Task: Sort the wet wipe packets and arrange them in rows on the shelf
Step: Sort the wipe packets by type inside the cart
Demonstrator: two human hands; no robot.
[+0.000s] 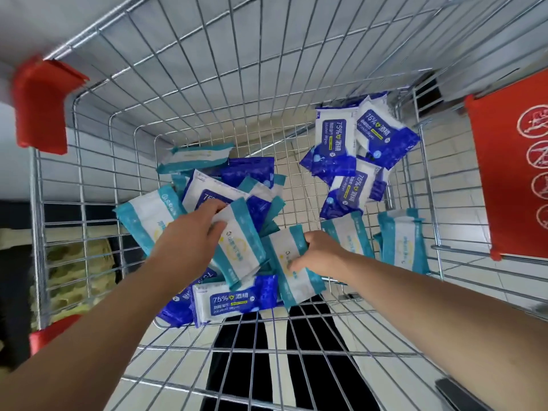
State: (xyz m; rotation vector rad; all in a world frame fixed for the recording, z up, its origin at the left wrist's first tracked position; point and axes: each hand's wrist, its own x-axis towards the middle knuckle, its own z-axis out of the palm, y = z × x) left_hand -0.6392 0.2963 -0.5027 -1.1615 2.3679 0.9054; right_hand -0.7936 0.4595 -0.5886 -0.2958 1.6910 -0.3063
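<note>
Both my hands reach down into a wire shopping cart (207,84) holding several wet wipe packets. My left hand (189,235) grips a teal-and-white packet (240,247) near the cart's middle. My right hand (320,256) pinches another teal-and-white packet (293,271) just to its right. A dark blue alcohol wipe packet (234,301) lies below them. More dark blue packets (338,143) are heaped at the far right, and teal packets (403,241) stand along the right side. No shelf is in view.
The cart has red plastic corner guards (41,105) on its left and a red child-seat flap (510,173) with warning icons on its right. Tiled floor shows through the wire bottom (267,366). A dark shelf-like area lies left of the cart.
</note>
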